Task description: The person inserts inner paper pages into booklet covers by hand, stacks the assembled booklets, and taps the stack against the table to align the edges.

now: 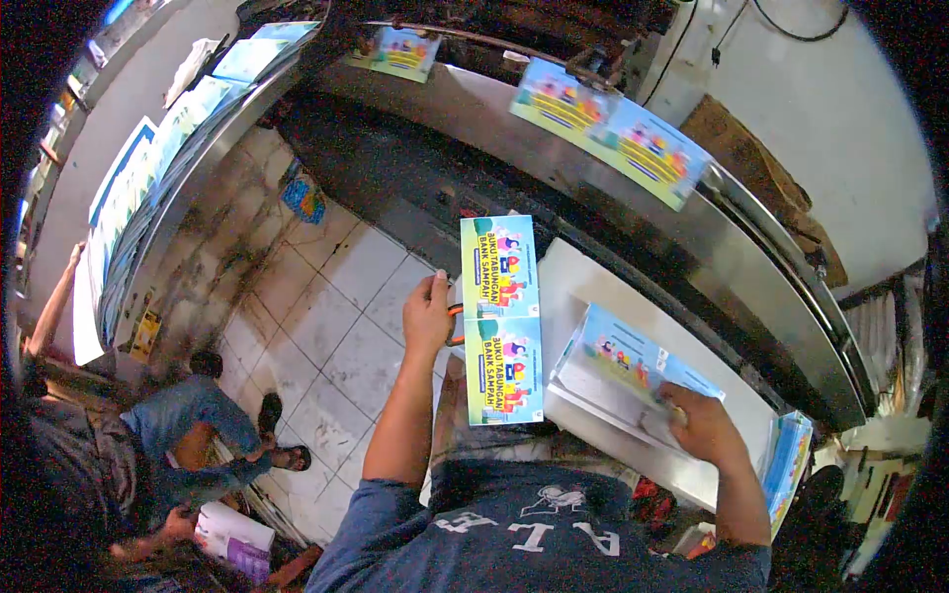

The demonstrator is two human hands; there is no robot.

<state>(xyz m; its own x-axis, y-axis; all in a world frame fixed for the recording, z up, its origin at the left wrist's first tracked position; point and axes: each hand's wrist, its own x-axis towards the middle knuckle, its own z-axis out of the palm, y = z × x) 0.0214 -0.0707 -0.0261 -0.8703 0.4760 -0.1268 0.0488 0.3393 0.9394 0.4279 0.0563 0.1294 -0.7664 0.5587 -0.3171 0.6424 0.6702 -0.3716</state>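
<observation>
A printed sheet (502,321) with two matching covers is held up by the left hand (428,314), just off the left end of the white table (593,272). The left grip is narrow, closed at the sheet's left long edge; an orange handle (456,310) is seen between palm and paper, though the fingertips are hidden behind the sheet. The sheet's long axis is pointed almost straight away from the body, and its printed face is turned up to the view, with the lettering run along that same axis.

The paper stack (625,348) is laid on the white table, to the right of the held sheet and apart from it. Its long axis is slanted, from far left to near right, so the two are not lined up. The right hand (704,427) is much the nearer to it: the stack's near side is reached by its fingers, with the paper lying ahead and to the left of them. Because the right hand is blurred, it cannot be told whether paper is pinched there or only touched
</observation>
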